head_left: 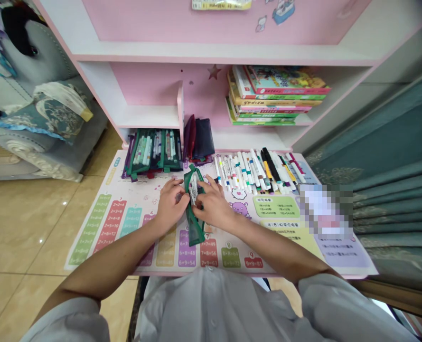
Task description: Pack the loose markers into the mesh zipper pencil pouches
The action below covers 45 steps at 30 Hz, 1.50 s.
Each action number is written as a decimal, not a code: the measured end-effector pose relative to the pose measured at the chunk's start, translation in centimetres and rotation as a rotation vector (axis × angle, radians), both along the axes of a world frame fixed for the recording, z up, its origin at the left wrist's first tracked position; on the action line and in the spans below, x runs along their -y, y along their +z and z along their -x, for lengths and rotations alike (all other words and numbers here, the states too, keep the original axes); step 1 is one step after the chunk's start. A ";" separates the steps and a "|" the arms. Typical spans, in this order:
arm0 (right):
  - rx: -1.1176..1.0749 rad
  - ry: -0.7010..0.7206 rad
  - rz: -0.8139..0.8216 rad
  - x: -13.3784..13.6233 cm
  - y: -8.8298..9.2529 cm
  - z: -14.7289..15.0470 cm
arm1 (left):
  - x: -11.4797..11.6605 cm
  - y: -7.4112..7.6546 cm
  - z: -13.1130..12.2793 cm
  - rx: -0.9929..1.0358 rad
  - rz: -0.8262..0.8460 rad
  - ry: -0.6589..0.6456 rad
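1. While our left hand point(171, 203) and right hand point(215, 203), fingers half-curled, pinch its sides, the green mesh pouch point(196, 233) sits between them over the desk point(285, 259).
2. Its long axis runs from us toward the shelf point(246, 137).
3. We see white markers point(193, 190) lengthwise inside.
4. Back left, green pouches point(143, 167) hold more markers.

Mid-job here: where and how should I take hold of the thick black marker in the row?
Pinch the black marker across mid-barrel, coming from above. It lies lengthwise, slightly slanted, with other markers crowding both long sides, so a downward pinch would probably disturb them least. The right hand is nearer, but it is at the green pouch.
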State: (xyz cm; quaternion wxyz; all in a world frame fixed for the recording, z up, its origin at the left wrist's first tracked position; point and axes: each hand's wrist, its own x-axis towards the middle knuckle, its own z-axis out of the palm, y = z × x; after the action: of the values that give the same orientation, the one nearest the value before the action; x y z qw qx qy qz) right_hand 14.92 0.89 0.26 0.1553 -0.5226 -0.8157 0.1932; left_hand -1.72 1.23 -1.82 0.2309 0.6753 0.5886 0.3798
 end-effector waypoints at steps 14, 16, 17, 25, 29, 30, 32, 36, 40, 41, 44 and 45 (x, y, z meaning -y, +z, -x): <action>0.061 0.093 -0.069 -0.5 1.4 -1.5 | 0.1 0.2 0.1 -0.001 0.013 -0.008; 0.121 0.145 -0.038 -0.6 1.7 -1.9 | 0.1 0.1 0.1 -0.003 0.012 -0.003; 0.154 0.162 -0.036 -0.7 1.7 -2.0 | 0.1 0.1 0.0 -0.004 0.010 0.000; 0.267 0.175 -0.287 -1.2 0.4 -2.3 | 0.0 0.1 0.1 -0.009 -0.009 -0.006; 0.224 0.238 -0.346 -1.3 0.7 -2.4 | 0.1 0.0 0.2 -0.029 -0.005 -0.027; 0.214 0.262 -0.367 -1.3 0.8 -2.5 | 0.1 0.1 0.2 -0.038 -0.003 -0.040; 0.199 0.305 -0.400 -1.2 1.2 -2.5 | 0.3 0.4 0.2 -0.069 0.000 -0.065; 0.184 0.371 -0.407 -1.0 1.7 -2.6 | 1.0 1.7 0.3 -0.195 -0.031 -0.088; 0.155 0.418 -0.399 -0.9 2.1 -2.5 | 1.4 3.1 0.6 -0.347 -0.012 -0.194; 0.155 0.432 -0.397 -0.8 2.2 -2.5 | 1.5 3.3 0.6 -0.378 0.009 -0.223; 0.171 0.473 -0.380 -0.8 2.3 -2.4 | 1.5 3.7 0.6 -0.441 0.068 -0.285; 0.176 0.482 -0.375 -0.8 2.3 -2.4 | 1.5 3.7 0.5 -0.456 0.084 -0.297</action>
State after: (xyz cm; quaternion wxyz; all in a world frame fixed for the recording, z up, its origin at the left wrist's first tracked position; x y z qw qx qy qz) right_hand 17.30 1.65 2.56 0.1275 -0.2914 -0.9478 0.0245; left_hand -2.25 -0.22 1.93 0.1734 0.8120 0.5352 0.1554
